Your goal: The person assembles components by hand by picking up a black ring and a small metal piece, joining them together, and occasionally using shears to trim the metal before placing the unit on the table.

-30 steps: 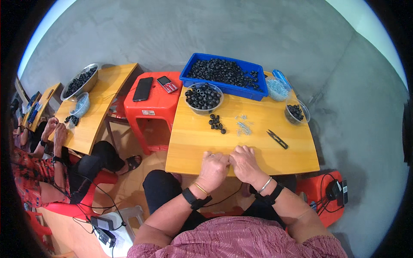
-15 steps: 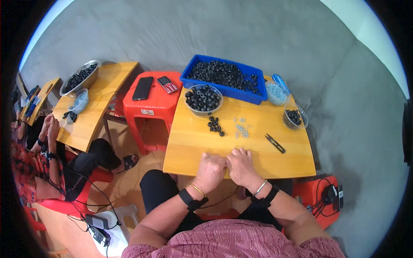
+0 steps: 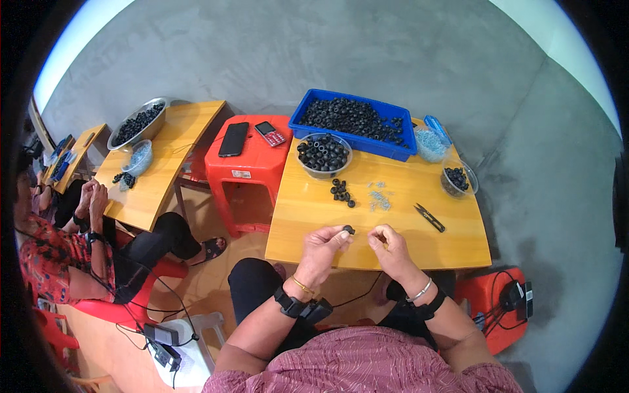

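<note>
Between the thumb and forefinger of my left hand [image 3: 319,254] is a small black round part [image 3: 349,230]. My right hand [image 3: 392,253] is a short way to the right, its fingertips pinched together; what they hold, if anything, is too small to make out. Beyond the hands lie a few loose black round parts [image 3: 341,191] and a scatter of tiny pale silvery pieces [image 3: 379,200]. A pair of black thread snips [image 3: 430,217] rests on the yellow table [image 3: 308,229] to the right.
At the table's back stand a blue tray [image 3: 411,148] and clear tubs [image 3: 323,174] of black parts, plus a tub of pale blue pieces [image 3: 431,145]. Left, a red stool [image 3: 252,141] bears two phones. Another person [image 3: 49,252] sits at a neighbouring table. Cables hang over a red stool [image 3: 485,295].
My hands were together at the table's near edge; now they have parted, and the black part shows in my left fingers. The whole view has shifted slightly.
</note>
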Tool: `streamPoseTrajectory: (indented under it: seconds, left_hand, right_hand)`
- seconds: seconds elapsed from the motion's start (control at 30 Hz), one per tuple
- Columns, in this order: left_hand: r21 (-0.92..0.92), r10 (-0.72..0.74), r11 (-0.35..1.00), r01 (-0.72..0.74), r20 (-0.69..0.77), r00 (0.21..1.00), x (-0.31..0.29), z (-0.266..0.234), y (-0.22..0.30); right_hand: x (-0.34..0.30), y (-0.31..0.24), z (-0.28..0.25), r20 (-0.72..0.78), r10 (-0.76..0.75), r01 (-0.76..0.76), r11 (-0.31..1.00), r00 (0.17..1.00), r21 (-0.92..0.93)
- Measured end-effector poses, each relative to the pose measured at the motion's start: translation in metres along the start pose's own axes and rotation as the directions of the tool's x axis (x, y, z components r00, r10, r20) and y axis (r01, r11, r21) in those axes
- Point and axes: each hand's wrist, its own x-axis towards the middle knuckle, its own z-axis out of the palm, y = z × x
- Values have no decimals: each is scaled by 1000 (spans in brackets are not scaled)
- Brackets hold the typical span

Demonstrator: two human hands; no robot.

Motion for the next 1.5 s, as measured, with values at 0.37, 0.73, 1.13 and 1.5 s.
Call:
streamPoseTrajectory:
  seconds: [0.37,0.73,1.13,1.5]
  left_hand:
    - [-152,-66,984,90,157,985,-14,12,2]
    - [-159,-79,981,115,219,972,-17,11,4]
    - [-393,-98,897,199,264,960,-26,14,16]
    - [-371,-92,906,203,295,951,-22,24,13]
  right_hand:
    - [-1,-21,2,-13,-250,249,967,968,-58]
    - [9,-31,-10,91,-429,438,893,899,-108]
    - [5,-38,-12,57,-232,225,969,971,105]
    - [6,-43,-20,86,-367,373,925,926,-70]
